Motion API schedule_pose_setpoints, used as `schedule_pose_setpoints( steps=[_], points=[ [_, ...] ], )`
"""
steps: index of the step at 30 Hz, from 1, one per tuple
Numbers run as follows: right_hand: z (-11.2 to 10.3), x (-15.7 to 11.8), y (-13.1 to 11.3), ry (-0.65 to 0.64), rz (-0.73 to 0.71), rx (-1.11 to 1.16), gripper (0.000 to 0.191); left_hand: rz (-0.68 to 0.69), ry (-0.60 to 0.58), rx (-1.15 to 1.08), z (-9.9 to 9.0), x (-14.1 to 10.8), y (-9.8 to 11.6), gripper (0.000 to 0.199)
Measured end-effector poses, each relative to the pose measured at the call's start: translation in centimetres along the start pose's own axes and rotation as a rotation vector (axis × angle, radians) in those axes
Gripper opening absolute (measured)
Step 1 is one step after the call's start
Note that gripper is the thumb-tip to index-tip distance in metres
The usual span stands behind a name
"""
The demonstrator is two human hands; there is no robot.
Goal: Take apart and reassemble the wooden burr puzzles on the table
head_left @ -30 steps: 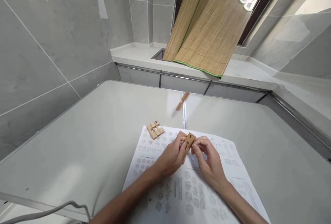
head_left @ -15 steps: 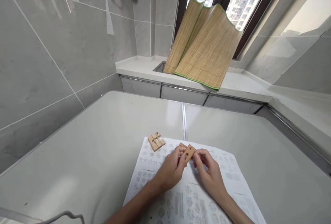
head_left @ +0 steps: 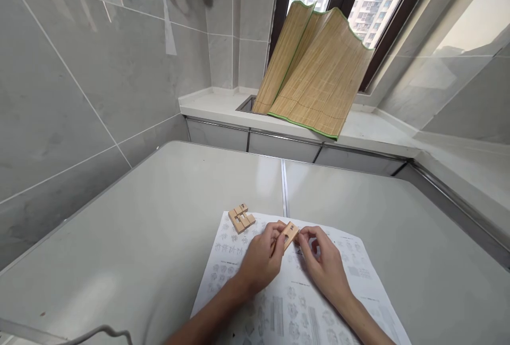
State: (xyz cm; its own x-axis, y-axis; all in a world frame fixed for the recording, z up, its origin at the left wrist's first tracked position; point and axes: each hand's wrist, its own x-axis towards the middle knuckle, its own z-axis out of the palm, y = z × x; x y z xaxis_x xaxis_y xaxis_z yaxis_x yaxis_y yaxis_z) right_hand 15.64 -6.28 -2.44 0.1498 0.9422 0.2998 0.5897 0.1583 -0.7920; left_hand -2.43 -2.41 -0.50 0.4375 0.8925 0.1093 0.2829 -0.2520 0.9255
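Observation:
My left hand [head_left: 261, 254] is closed around a flat wooden puzzle piece [head_left: 291, 232] marked "2", with a hole in its face partly covered by the thumb. Behind it, more wood shows, crossing at an angle; fingers hide most of it. At the right end of that wood, my right hand [head_left: 324, 260] has thumb and fingertips pinched together; the exact contact is hard to see. Farther left lies a flat, notched wooden puzzle piece [head_left: 241, 218] marked "3", resting on a printed paper sheet [head_left: 274, 276] beneath both hands.
The sheet lies on a pale grey table [head_left: 179, 201] with a seam [head_left: 284, 188] running away from me. Beyond the table is a white ledge [head_left: 215, 101]. A green-edged bamboo mat [head_left: 319, 74] leans there against the window. Tiled walls stand on both sides.
The piece marked "2" has tilted in my left hand, so its numbered face looks narrower. Both hands stay almost in the same place.

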Motion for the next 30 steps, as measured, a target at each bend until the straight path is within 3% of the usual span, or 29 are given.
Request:
schedule_pose_setpoints(
  steps=[4, 8, 12, 17, 21, 25, 30],
  points=[
    [0.2, 0.1, 0.6, -0.046, -0.087, -0.097, 0.017, 0.018, 0.044, 0.111, 0.1, 0.1, -0.2, 0.027],
    [0.4, 0.0, 1.2, -0.081, -0.043, -0.153, 0.019, 0.105, 0.119, 0.352, 0.2, 0.2, -1.3, 0.022],
    [0.4, 0.2, 1.5, -0.033, -0.052, -0.245, 0.021, 0.196, 0.139, 0.576, 0.3, 0.1, -2.2, 0.026],
    [0.2, 0.8, 1.6, -0.009, -0.078, -0.291, 0.030, 0.138, 0.078, 0.820, 0.3, 0.1, -1.8, 0.025],
    [-0.9, 0.4, 0.9, -0.115, -0.120, -0.239, 0.031, 0.137, 0.003, 0.943, 0.0, -0.4, -0.5, 0.029],
    [-3.4, -2.1, 0.1, -0.200, -0.162, -0.150, 0.030, 0.093, 0.003, 0.931, -1.0, -2.7, 1.2, 0.036],
    [-6.7, -7.4, 0.6, -0.245, -0.104, -0.129, 0.028, -0.025, 0.112, 0.813, -3.1, -8.4, 1.8, 0.024]
  ],
)
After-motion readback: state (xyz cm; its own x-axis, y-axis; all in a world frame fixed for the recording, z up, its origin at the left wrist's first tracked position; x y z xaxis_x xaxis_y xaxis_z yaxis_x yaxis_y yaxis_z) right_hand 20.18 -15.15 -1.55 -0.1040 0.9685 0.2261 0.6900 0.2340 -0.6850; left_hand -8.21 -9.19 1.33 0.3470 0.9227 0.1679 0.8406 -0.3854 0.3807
